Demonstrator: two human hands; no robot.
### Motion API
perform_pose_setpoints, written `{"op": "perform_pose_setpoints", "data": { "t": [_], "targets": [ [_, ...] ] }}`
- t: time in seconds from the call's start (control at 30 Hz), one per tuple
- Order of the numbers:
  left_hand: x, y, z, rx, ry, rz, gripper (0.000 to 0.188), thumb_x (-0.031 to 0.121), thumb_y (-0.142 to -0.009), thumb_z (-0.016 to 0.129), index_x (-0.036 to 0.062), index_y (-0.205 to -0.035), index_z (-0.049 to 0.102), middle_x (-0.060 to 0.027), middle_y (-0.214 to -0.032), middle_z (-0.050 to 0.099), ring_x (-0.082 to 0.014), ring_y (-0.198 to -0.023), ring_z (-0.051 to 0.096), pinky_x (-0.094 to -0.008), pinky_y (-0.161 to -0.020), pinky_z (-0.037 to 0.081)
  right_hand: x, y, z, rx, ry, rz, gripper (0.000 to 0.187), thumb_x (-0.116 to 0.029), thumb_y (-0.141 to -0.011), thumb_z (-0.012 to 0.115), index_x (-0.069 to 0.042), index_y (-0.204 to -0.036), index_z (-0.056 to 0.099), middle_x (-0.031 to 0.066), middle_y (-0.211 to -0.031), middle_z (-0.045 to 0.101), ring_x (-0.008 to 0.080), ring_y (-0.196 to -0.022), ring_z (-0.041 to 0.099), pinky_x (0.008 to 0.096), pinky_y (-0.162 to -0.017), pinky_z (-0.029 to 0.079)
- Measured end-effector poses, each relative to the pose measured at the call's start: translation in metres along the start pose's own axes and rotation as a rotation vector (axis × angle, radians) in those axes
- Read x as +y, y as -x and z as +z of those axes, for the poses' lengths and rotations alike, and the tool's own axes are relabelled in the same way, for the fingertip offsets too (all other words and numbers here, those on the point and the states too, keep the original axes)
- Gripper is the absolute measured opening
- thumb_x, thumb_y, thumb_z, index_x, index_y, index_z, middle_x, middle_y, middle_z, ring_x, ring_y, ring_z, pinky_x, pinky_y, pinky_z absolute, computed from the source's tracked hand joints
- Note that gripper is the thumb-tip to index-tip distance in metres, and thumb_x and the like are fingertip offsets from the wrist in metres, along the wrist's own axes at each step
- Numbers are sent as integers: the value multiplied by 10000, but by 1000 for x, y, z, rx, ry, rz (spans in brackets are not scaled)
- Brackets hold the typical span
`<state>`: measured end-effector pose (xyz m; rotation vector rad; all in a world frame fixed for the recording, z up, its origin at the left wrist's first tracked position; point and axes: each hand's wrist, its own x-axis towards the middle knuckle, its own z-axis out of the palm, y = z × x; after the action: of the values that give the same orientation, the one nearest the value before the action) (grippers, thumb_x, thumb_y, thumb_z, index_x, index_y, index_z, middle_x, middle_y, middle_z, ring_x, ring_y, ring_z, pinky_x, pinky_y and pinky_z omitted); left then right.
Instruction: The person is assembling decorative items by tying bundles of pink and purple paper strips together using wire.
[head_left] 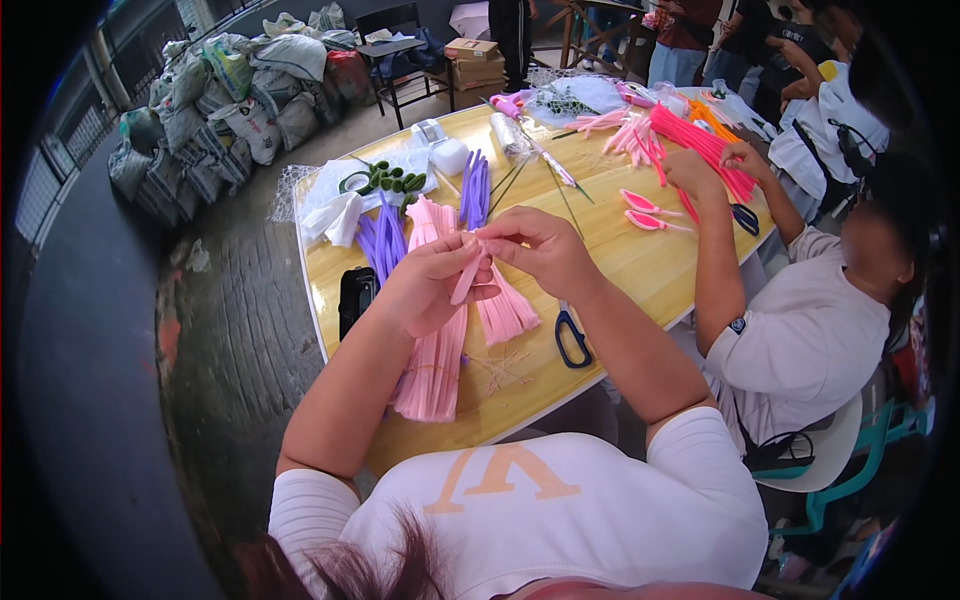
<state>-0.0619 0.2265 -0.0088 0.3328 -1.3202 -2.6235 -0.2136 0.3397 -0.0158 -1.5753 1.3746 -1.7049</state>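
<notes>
I see my left hand (425,285) and right hand (540,248) meeting above the long pale wooden table (640,265), both closed on a small bunch of light pink fuzzy pipe-cleaner stems (468,278). The left hand's fingers wrap the lower part of the bunch; the right hand's fingertips (487,240) pinch its upper end, so both grips are clamped on the stems. The bunch hangs just over the table, near its front edge.

Directly under the hands, flat on the table, lies a big sheaf of pale pink fuzzy stems (432,370), running toward the table's near edge. Beyond it, toward the table's middle, are bundles of purple fuzzy stems (474,188). Blue-handled scissors (572,338) lie on the table just right of the sheaf. A black rectangular device (355,295) sits at the table's left edge.

At the table's right side another person in a white shirt (800,340) sits, a hand (690,172) on bright pink stems (700,145), with pink-handled scissors (645,212) close by.
</notes>
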Motion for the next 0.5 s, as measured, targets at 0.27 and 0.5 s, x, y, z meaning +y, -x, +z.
{"op": "perform_pose_setpoints", "data": {
  "t": [0.27, 0.5],
  "targets": [
    [-4, -1, 2, 6, 23, -27, 129, 199, -920, 538, 81, -956, 572, -10, -859, 582, -127, -797, 572, -348, -792, 488, 1, -2, -7, -62, 66, -76, 128, -32, -808, 658, -6, -933, 657, 53, -903, 589, 119, -821, 558, 226, -701, 447],
    [-7, 0, 6, 88, -190, 78, 175, 211, -929, 530, 68, -1016, 581, 16, -894, 557, -92, -835, 528, -303, -803, 451, 3, -3, -3, -46, -61, 7, 95, -43, -819, 653, -5, -906, 653, 29, -844, 597, 74, -752, 554, 206, -673, 451]
  ]
}}
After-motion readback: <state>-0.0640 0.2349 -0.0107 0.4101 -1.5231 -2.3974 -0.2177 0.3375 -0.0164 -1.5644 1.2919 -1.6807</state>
